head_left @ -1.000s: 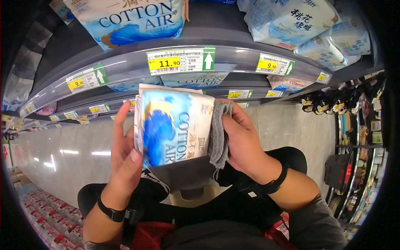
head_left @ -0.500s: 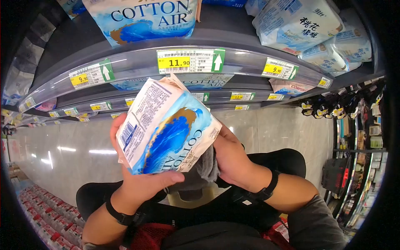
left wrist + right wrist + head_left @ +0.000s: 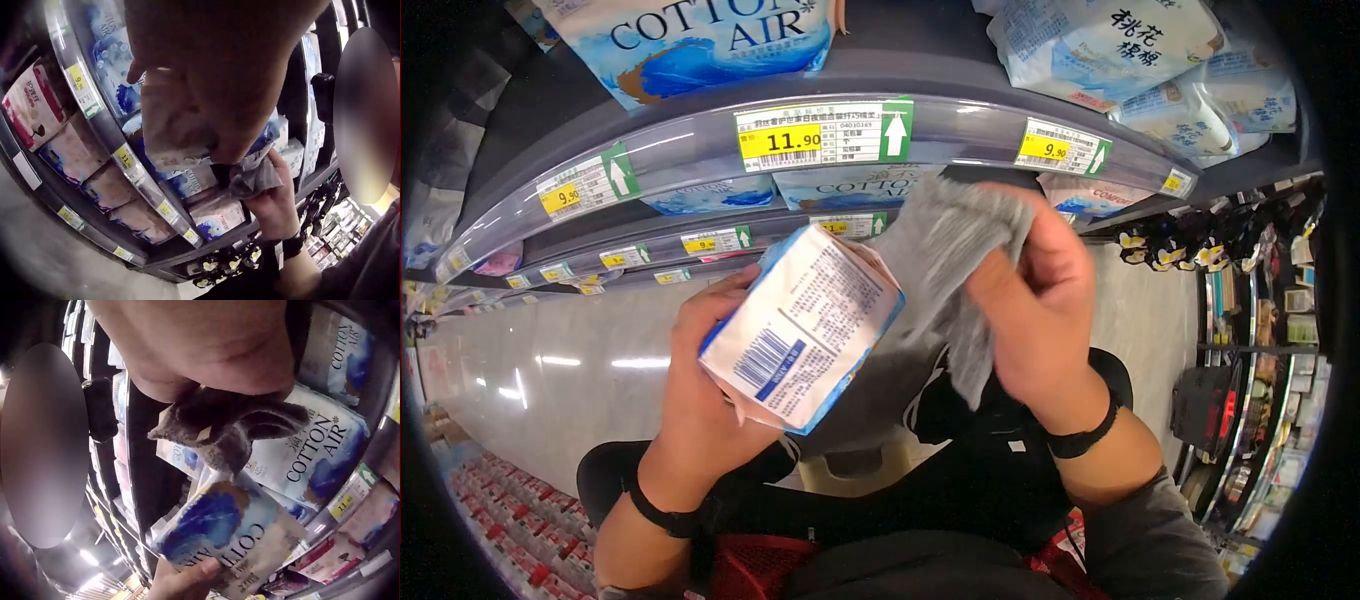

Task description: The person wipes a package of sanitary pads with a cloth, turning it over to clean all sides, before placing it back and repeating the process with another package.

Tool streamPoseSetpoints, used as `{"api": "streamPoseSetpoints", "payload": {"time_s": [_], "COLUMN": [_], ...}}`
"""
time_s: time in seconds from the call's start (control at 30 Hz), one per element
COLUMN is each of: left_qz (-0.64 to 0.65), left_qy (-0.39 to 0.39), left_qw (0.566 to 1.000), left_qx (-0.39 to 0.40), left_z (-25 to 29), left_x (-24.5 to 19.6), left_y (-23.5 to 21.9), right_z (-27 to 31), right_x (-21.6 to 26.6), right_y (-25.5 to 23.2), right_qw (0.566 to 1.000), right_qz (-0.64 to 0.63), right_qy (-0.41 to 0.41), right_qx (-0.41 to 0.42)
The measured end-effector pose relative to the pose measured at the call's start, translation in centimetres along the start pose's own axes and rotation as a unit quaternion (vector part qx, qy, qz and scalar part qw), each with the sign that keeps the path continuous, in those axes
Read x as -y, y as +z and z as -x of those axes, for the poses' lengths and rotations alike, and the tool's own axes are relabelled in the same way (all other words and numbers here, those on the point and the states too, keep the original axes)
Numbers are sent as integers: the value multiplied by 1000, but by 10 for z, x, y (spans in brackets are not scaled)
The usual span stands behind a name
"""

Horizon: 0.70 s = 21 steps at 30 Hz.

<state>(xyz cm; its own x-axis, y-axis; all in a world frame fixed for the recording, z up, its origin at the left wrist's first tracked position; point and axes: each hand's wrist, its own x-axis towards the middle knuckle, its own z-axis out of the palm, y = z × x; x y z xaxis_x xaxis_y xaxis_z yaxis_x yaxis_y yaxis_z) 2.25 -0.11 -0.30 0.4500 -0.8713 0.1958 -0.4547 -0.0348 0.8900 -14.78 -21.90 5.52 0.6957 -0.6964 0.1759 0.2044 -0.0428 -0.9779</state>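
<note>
My left hand (image 3: 700,400) grips a blue and white Cotton Air pack of sanitary pads (image 3: 805,325) by its sides. In the head view, the pack's pale end with barcode and small print is turned up. Its blue wave front shows in the right wrist view, with the left thumb across the lettering. A limp grey cloth (image 3: 955,270) hangs from my right hand (image 3: 1040,310), pinched between thumb and fingers. The cloth is right at the pack's upper right corner. From the left wrist, my own hand covers much of the pack, and the cloth (image 3: 256,178) shows beyond it.
Ahead runs a dark shelf whose clear front rail (image 3: 960,140) carries price tags. A large Cotton Air pack (image 3: 700,50) stands on it at left, white and blue packs (image 3: 1110,50) at right. Lower shelves hold more packs. A black basket (image 3: 1203,408) stands by the right-hand racks.
The pack has turned from its wave front to its barcode end. My right hand has come away from the pack's side, up and to the right, with the cloth now spread out.
</note>
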Motion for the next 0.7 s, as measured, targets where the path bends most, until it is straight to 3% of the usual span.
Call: {"api": "streamPoseSetpoints", "payload": {"time_s": [0.07, 0.13, 0.23, 0.33, 0.4, 0.43, 0.53, 0.67, 0.7], "left_qz": [-94, -110, -110, -121, -125, -117, -123, -93, -73], "left_qy": [54, 75, 104, 112, 117, 117, 98, 56, 63], "left_qw": [993, 990, 988, 985, 984, 985, 987, 993, 995], "left_qx": [46, 49, 16, 44, 45, 42, 43, 47, 37], "left_z": [-7, -9, -11, -12, -13, -14, -16, -7, -5], "left_x": [-3, -9, -14, -6, -9, -13, -22, -12, -9], "left_y": [-4, -1, 9, 4, 7, 8, 10, 11, 13], "right_z": [4, 3, 27, 41, 23, 18, 14, 42, 37], "right_x": [5, 5, -3, -4, -13, -9, -13, -5, -11], "right_y": [6, 2, 21, 32, 14, 8, 7, 31, 25], "right_qw": [993, 930, 914, 905, 884, 888, 899, 916, 904], "right_qz": [102, 311, 301, 251, 305, 365, 365, 237, 268], "right_qy": [-50, -147, -200, -256, -288, -235, -209, -240, -257], "right_qx": [40, 130, 185, 228, 205, 147, 125, 216, 214]}}
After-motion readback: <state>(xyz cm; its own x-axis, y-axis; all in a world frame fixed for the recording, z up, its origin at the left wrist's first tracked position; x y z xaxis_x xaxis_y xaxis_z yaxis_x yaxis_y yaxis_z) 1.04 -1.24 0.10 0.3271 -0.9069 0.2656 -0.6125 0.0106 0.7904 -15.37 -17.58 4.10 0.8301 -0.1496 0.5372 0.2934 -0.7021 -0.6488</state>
